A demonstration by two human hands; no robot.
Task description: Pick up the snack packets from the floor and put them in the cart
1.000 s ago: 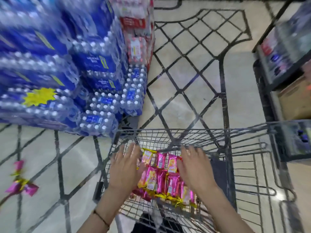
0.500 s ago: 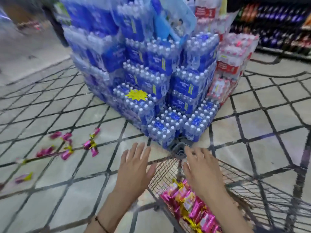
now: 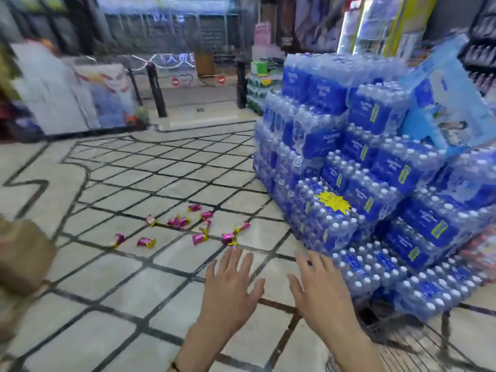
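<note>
Several pink snack packets with yellow ends (image 3: 200, 238) lie scattered on the tiled floor ahead, left of centre. My left hand (image 3: 230, 285) is stretched out palm down, fingers spread, holding nothing, its fingertips just short of the nearest packet (image 3: 227, 238). Beside it, my right hand (image 3: 319, 288) is also flat and spread, with nothing in it. Only a blurred corner of the wire cart (image 3: 397, 336) shows at the lower right, and its contents are out of view.
A tall stack of blue shrink-wrapped water bottle packs (image 3: 375, 189) fills the right side, close to my right hand. A brown blurred object (image 3: 21, 259) sits at the left edge. Black posts (image 3: 157, 89) and displays stand at the back.
The view has swung left and up, away from the cart. The packets in the cart have left the frame, and the scattered floor packets now lie straight ahead of my open hands.
</note>
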